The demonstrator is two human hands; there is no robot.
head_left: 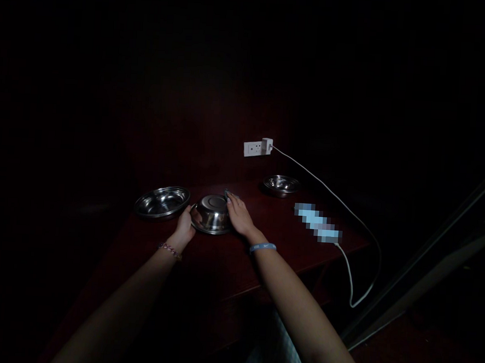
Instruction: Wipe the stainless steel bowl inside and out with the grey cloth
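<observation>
A steel bowl (212,213) lies upside down on the dark red table (263,243), base up. My left hand (185,227) grips its left rim, fingers curled round the edge. My right hand (238,214) rests against its right side, fingers together and laid along the rim. A beaded bracelet is on my left wrist and a blue band on my right wrist.
A second steel bowl (161,200) sits upright just left of the held one. A third bowl (281,185) stands at the back right. A blurred phone (318,223) lies on the right, cabled to a charger (266,145) in a white wall socket (253,148). The surroundings are dark.
</observation>
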